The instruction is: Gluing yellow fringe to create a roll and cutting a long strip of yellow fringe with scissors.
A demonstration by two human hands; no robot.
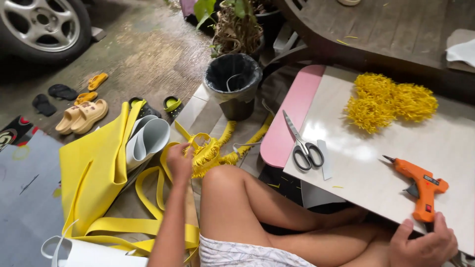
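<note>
I sit on the floor with my legs crossed. My left hand [179,160] reaches out to the left and grips a yellow fringed strip [213,151] that trails over the floor toward a bin. My right hand [423,244] rests at the near edge of a pale board [386,148], fingers curled over the rim, just below an orange glue gun [420,185]. Grey-handled scissors [302,143] lie on the board's left part, next to a thin white strip [325,159]. Several yellow fringed pompoms [388,101] lie at the board's far side.
A large yellow foam sheet [91,173] and a rolled white sheet [148,138] lie on the floor at left, with yellow strips around them. A black-lined bin [232,81] and a potted plant [232,24] stand ahead. Sandals [81,116] and a car wheel [42,24] are at far left.
</note>
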